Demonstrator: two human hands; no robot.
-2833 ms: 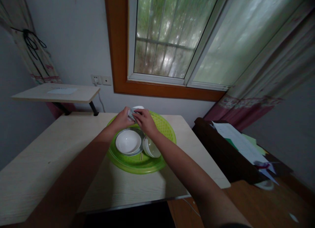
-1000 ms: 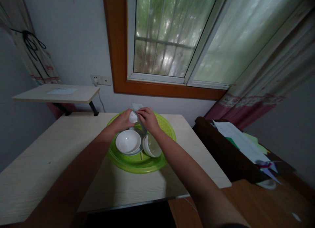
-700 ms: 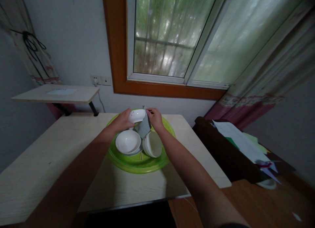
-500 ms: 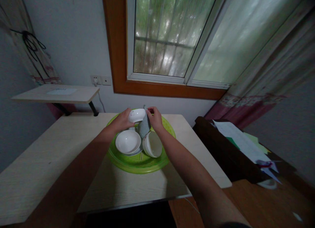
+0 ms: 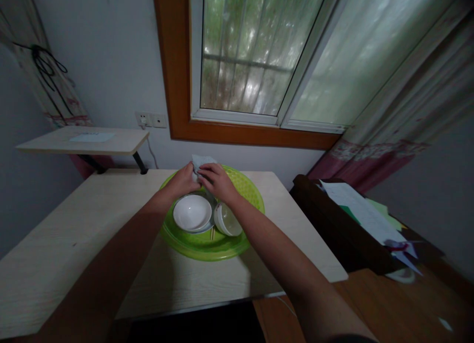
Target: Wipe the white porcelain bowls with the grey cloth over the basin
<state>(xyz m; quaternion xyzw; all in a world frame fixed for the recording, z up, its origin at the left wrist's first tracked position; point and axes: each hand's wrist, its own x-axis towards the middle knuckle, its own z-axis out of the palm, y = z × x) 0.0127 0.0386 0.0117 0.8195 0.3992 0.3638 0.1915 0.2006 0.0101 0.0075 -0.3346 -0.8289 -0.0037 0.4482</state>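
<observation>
Above the far side of a round green tray (image 5: 211, 254), my left hand (image 5: 184, 180) is closed around a small white bowl, which the cloth and my fingers now hide. My right hand (image 5: 219, 184) pinches a pale grey cloth (image 5: 203, 160) against that bowl, its fingers bent close to my left thumb. Below my left hand, a white bowl (image 5: 192, 212) stands upright on the tray, stacked on another dish. A second white bowl (image 5: 228, 221) is tilted on its side under my right wrist. Tips of chopsticks (image 5: 212, 233) show between them.
The tray rests on a light wooden table (image 5: 92, 234). A raised shelf (image 5: 89, 144) with a sheet of paper stands at the back left. Behind are a wall socket (image 5: 151, 120) and a framed window. To the right, papers (image 5: 365, 209) lie on a dark brown piece of furniture.
My right hand has moved left with the cloth, from beside the bowl onto it. The cloth hung down between the bowls before; now it is bunched up over the held bowl.
</observation>
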